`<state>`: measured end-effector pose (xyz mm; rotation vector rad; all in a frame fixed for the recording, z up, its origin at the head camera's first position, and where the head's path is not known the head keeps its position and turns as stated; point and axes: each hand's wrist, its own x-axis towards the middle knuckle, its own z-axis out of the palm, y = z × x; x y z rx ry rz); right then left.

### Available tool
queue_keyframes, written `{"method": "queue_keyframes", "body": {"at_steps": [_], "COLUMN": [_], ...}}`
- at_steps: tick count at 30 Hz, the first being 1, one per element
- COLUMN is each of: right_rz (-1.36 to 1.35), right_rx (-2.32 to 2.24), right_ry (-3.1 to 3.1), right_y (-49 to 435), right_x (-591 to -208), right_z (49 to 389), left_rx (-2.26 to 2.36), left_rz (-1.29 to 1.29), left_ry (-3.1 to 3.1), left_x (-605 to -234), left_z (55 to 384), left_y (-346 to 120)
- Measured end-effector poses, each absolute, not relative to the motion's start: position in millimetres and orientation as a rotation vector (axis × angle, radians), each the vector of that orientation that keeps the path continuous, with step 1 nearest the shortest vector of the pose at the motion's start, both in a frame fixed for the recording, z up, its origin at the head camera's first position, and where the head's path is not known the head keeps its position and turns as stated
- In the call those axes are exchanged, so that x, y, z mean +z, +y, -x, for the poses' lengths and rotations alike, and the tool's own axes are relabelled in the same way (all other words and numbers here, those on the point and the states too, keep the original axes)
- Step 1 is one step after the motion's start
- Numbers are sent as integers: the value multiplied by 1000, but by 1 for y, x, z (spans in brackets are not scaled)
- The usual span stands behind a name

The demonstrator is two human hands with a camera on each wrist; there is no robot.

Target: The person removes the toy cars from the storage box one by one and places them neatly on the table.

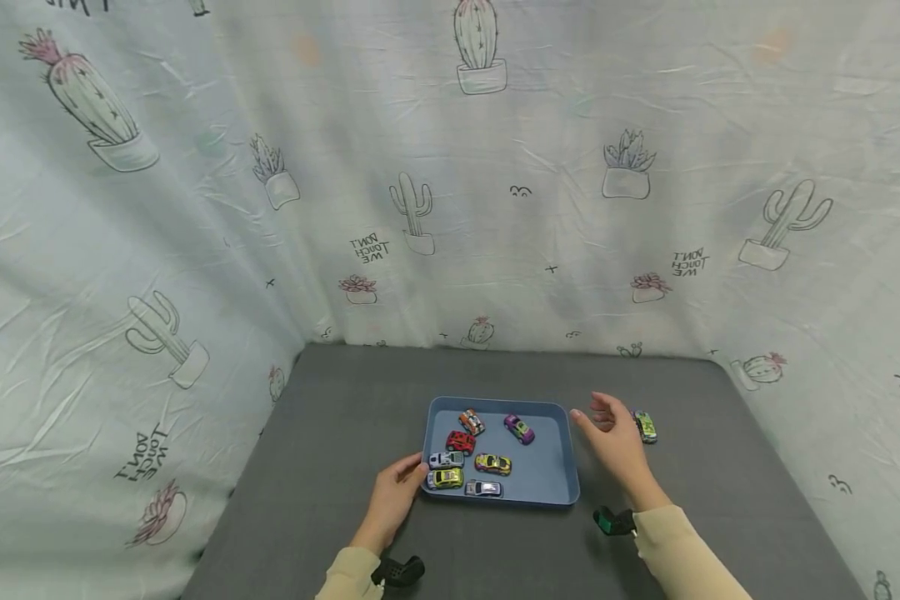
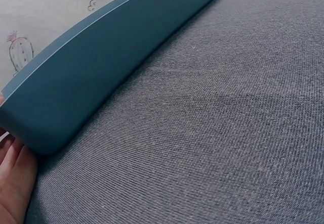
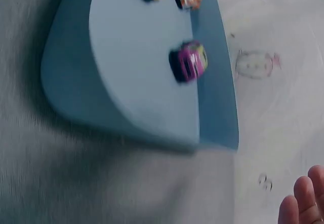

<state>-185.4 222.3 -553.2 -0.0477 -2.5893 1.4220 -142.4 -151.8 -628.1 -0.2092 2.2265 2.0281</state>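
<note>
A shallow blue tray [image 1: 543, 475] lies on the grey table, with several small toy cars in it. My left hand [image 1: 390, 504] grips the tray's left side near the front corner, its thumb at the rim; in the left wrist view, fingers [image 2: 17, 173] curl against the tray's corner. Beside the tray's right edge, my right hand [image 1: 621, 450] hovers with relaxed, spread fingers and holds nothing. A green and purple toy car [image 1: 646, 427] sits on the table just past it, partly hidden by the hand. Inside the tray, the purple car [image 1: 519, 428] is nearest that hand.
Also in the tray are an orange car [image 1: 472, 422], a red car [image 1: 461, 442], a yellow car [image 1: 492, 464] and a silver car [image 1: 483, 489], mostly toward the left. A cactus-print curtain [image 1: 525, 233] hangs behind the grey table [image 1: 360, 392] and along its sides.
</note>
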Motion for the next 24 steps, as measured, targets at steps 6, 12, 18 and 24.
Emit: {"method": "queue_keyframes", "body": {"at_steps": [6,12,18,24], "right_rz": [4,-8,81,208], "right_rx": [1479,1531,1564,1663], "right_ry": [-2635,-2653,-2709,-2761], "right_y": [199,180,162,145], "right_x": [-553,-559,-568,-579], "right_z": [187,191,196,200], "left_rx": [2040,2036,2040,2035], "left_rz": [191,198,184,184], "left_ry": [2220,2218,2220,2217], "left_x": [-629,-630,-631,-632], "left_z": [142,145,146,146], "left_y": [-152,-153,-153,-154]}}
